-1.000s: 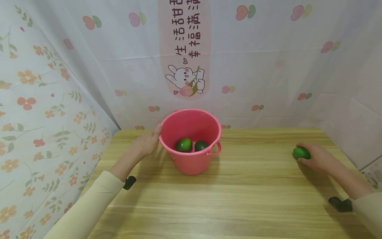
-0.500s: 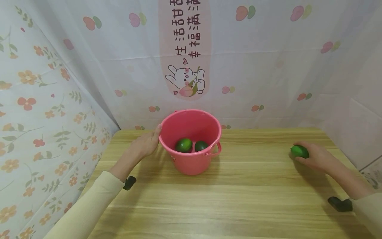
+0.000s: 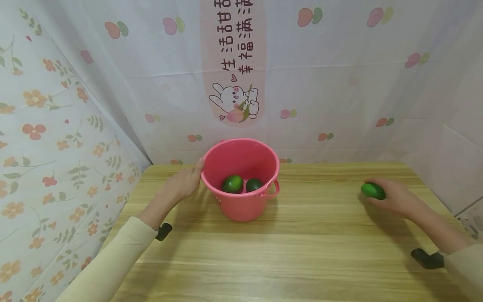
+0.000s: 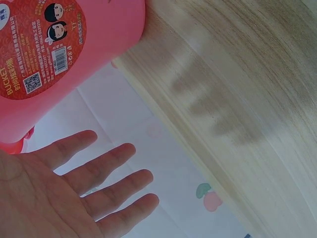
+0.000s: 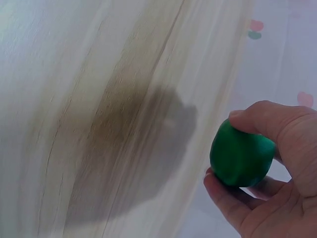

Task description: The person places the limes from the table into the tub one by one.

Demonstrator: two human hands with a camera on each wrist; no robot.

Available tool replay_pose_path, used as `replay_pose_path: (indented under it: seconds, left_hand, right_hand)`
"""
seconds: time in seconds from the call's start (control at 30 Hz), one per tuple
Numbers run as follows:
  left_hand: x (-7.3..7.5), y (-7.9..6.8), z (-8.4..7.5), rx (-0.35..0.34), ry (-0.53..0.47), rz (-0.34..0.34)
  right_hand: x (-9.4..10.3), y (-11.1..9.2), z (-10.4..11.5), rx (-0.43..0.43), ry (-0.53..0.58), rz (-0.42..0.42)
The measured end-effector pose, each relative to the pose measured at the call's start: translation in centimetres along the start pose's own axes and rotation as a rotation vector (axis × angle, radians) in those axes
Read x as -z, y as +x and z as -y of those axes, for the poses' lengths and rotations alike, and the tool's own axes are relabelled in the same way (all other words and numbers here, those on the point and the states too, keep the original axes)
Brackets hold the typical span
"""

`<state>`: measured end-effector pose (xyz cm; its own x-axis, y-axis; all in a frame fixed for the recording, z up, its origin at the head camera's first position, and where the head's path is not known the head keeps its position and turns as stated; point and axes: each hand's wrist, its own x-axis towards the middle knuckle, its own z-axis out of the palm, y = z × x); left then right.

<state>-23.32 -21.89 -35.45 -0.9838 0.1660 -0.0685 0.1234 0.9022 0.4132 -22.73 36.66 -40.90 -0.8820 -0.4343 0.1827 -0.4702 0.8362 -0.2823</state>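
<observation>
A pink bucket [image 3: 243, 207] stands on the wooden table, its mouth tilted toward me. Inside lie two green fruits, a mottled lime-like one [image 3: 232, 183] and a darker one [image 3: 254, 185]. My left hand [image 3: 183, 181] is at the bucket's left side, thumb at the rim. In the left wrist view its four fingers [image 4: 106, 171] are straight and spread, apart from the bucket wall. Over the table's right part, my right hand [image 3: 396, 197] holds a green lime [image 3: 372, 191]. The right wrist view shows the lime [image 5: 241, 154] pinched between thumb and fingers, above its shadow.
The wooden table [image 3: 309, 251] ends at a patterned white curtain [image 3: 332, 96] behind the bucket. A floral cloth [image 3: 56, 167] hangs along the left. The bucket's pink handle [image 3: 272, 191] hangs at its right side. Dark wrist-camera pieces [image 3: 427, 258] stick out near each sleeve.
My right hand has moved slightly to the left with the lime in its grip. The left hand and the bucket have stayed in place.
</observation>
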Motion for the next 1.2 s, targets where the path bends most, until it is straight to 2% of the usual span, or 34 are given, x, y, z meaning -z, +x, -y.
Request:
replay_pose_path:
  seconds: [0.2, 0.5, 0.83, 1.2]
  left_hand:
    - [0.0, -0.1, 0.0, -0.003, -0.004, 0.009]
    - [0.0, -0.1, 0.0, -0.002, -0.010, 0.013]
    - [0.0, 0.0, 0.0, 0.005, -0.004, 0.006]
    - [0.1, -0.1, -0.1, 0.000, -0.009, 0.011]
  right_hand:
    - [-0.2, 0.3, 1.0, 0.011, 0.027, 0.015]
    - [-0.7, 0.7, 2.0, 0.099, 0.032, -0.047]
    - [-0.9, 1.0, 3.3, 0.158, 0.021, -0.061]
    - [-1.1, 1.6, 5.1, 0.265, 0.011, -0.108]
